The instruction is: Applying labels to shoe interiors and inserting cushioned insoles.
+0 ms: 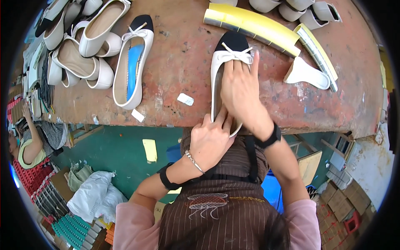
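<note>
A white ballet flat with a black toe cap and a white bow lies on the worn reddish-brown table, its toe pointing away from me. My right hand reaches into it from above; several fingertips are hidden under the bow, while one digit stays outside along the shoe's right side. At the heel, my left hand grips the rim, with some fingers reaching inside. To the left lies a matching ballet flat with a blue piece inside. A white sole-shaped piece rests on the right.
White shoes are piled at the far left, and more shoes stand at the back. Curled yellow sheets lie behind my hands. A small white label is near the table edge. Another person's arm shows at left.
</note>
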The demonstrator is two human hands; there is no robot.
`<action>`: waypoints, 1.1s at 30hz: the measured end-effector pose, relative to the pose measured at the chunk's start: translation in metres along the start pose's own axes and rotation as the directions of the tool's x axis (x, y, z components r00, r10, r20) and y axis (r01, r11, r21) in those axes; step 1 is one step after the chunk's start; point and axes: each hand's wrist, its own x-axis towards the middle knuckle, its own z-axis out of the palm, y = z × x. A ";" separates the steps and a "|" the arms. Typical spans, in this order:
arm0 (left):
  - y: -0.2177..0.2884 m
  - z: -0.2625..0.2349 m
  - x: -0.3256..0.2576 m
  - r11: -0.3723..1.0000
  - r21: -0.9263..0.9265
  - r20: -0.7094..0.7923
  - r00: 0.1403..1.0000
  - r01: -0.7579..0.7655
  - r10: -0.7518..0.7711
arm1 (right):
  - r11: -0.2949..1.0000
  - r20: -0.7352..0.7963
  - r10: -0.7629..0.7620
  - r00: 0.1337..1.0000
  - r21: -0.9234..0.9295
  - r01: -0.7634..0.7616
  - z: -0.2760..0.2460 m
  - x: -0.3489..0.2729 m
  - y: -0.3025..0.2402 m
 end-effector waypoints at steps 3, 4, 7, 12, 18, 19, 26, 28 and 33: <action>0.000 0.000 -0.001 0.999 -0.008 0.144 0.988 0.052 -0.050 | 0.993 -0.061 -0.110 0.992 -0.041 0.107 0.002 -0.021 -0.009; 0.000 -0.001 0.000 0.997 -0.063 0.094 0.995 0.042 -0.036 | 0.991 -0.235 -0.131 0.963 -0.056 0.121 0.006 -0.018 -0.005; -0.001 -0.003 0.003 1.000 -0.014 0.013 1.000 -0.022 0.022 | 0.999 0.001 -0.009 1.000 -0.032 0.009 0.016 0.013 0.011; 0.004 -0.005 0.006 1.000 -0.005 0.107 0.994 -0.010 0.011 | 0.940 -0.654 -0.264 0.709 -0.340 0.036 0.069 0.027 0.019; -0.012 -0.029 0.007 0.984 -0.059 0.001 0.986 -0.166 0.166 | 0.954 -0.167 -0.279 0.946 0.063 0.293 -0.002 0.003 0.025; -0.026 -0.042 0.005 0.989 -0.042 -0.036 0.989 -0.144 0.143 | 0.831 -0.171 -0.429 0.887 0.311 0.462 -0.016 -0.009 0.035; -0.149 -0.219 -0.029 0.970 -0.157 -0.443 0.864 0.186 -0.238 | 0.749 -0.548 0.544 0.635 -0.024 -0.662 0.000 -0.083 0.178; -0.189 -0.281 0.001 0.955 0.130 -0.525 0.835 0.268 -0.163 | 0.657 -0.513 0.615 0.599 -0.086 -0.749 0.023 -0.074 0.200; -0.208 -0.299 0.034 0.641 0.397 -0.816 0.573 0.657 -0.081 | 0.646 -0.462 0.684 0.565 0.023 -0.763 0.040 -0.054 0.213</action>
